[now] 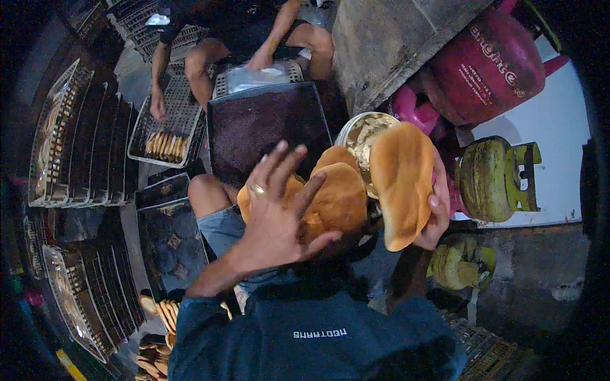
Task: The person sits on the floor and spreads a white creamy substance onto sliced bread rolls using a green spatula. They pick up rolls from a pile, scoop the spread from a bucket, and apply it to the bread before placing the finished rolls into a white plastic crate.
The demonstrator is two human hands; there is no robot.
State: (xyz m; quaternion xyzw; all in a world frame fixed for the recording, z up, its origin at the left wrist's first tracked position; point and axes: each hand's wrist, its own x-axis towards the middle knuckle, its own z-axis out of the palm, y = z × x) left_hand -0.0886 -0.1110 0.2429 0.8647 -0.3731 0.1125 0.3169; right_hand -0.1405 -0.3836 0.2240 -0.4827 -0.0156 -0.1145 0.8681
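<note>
My right hand [435, 213] holds a large, flat, orange-brown pancake [401, 181] upright by its lower right edge. My left hand [276, 206] hovers with fingers spread, a ring on one finger, just over a small stack of the same pancakes [337, 193] lying in front of me. The left hand holds nothing. A round metal bowl [361, 130] sits behind the pancakes, partly hidden by them.
A dark baking tray [267, 120] lies ahead. Another person sits beyond it, one hand [156, 105] on a wire rack with baked pieces [166, 146]. Pink gas cylinder [486, 66] and green cylinders [492, 178] stand at right. Stacked racks [76, 146] fill the left; more pieces [162, 311] lie below.
</note>
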